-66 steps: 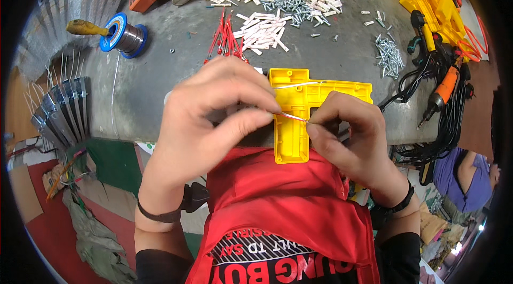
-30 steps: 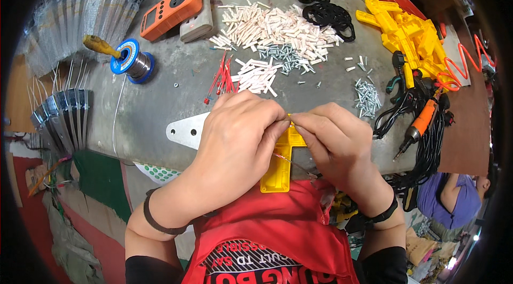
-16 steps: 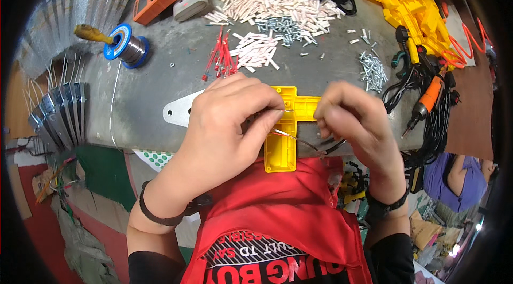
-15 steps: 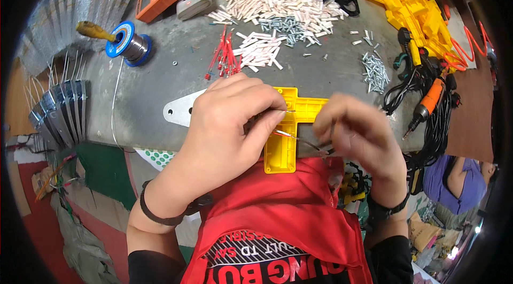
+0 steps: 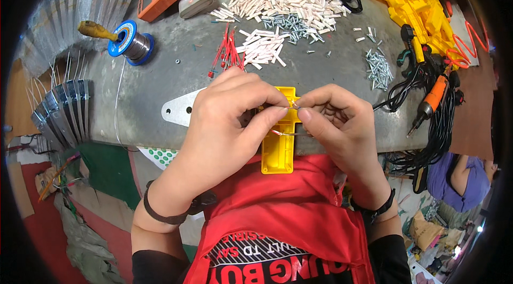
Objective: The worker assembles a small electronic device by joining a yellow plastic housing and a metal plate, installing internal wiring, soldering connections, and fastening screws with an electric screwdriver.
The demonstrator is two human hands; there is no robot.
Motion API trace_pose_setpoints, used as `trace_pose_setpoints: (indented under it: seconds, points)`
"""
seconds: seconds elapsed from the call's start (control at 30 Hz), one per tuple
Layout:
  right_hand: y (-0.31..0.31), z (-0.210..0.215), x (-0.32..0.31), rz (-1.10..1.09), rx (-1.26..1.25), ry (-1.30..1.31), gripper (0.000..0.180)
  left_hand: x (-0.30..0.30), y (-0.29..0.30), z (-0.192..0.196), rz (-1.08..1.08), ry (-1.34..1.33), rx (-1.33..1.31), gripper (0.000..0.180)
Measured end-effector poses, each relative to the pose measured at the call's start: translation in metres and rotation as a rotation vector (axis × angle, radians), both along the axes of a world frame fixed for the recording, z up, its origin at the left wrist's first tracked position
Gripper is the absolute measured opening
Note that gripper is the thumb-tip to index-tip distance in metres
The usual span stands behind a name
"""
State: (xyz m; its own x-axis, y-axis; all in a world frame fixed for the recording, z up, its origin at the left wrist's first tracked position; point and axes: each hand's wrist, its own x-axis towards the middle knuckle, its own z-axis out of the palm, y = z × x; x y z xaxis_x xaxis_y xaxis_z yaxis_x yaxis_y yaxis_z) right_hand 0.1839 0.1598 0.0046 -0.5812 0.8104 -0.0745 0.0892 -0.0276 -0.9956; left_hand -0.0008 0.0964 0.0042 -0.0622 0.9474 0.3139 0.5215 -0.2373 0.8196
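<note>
Over a yellow plastic housing (image 5: 277, 156), my two hands meet fingertip to fingertip. Thumb and forefinger of my left hand (image 5: 227, 118) pinch a thin wire, and my right hand (image 5: 342, 123) pinches thin wire close beside it; the fingers hide most of the wire. Just below the fingertips, a lead (image 5: 283, 133) with a reddish, pale end crosses the housing. The open-topped housing lies at the bench's near edge, its upper part partly covered by my hands. A flat silver metal plate (image 5: 179, 108) with holes sticks out left from under my left hand.
Red-headed leads (image 5: 227, 54), white sleeves (image 5: 262, 47) and screws (image 5: 378, 70) lie beyond my hands. A solder spool (image 5: 128, 43) stands left. To the right are an orange power screwdriver (image 5: 432, 97), black cords (image 5: 438, 134) and piled yellow housings (image 5: 417, 11). Another person (image 5: 459, 177) sits far right.
My right hand, blurred before, has moved left to my left fingertips and now pinches wire there. The left hand keeps its pinch almost in place.
</note>
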Motion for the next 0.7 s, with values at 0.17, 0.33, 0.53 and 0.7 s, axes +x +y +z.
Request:
trace_pose_setpoints:
  seconds: [0.17,0.33,0.53,0.7]
  points:
    - [0.001,0.001,-0.003,0.025,0.205,-0.061,0.006,0.001,0.0,-0.002,0.033,-0.034,0.004,0.006]
    - [0.004,0.001,-0.007,0.042,0.308,-0.069,0.005,0.0,0.0,-0.006,0.019,-0.013,0.072,0.007]
    - [0.011,0.009,-0.002,0.093,0.068,-0.113,0.005,-0.001,0.0,-0.005,-0.036,-0.107,0.005,0.009]
    - [0.036,0.019,-0.005,0.322,-0.457,-0.145,0.006,-0.002,0.003,-0.009,-0.08,-0.044,0.143,0.013]
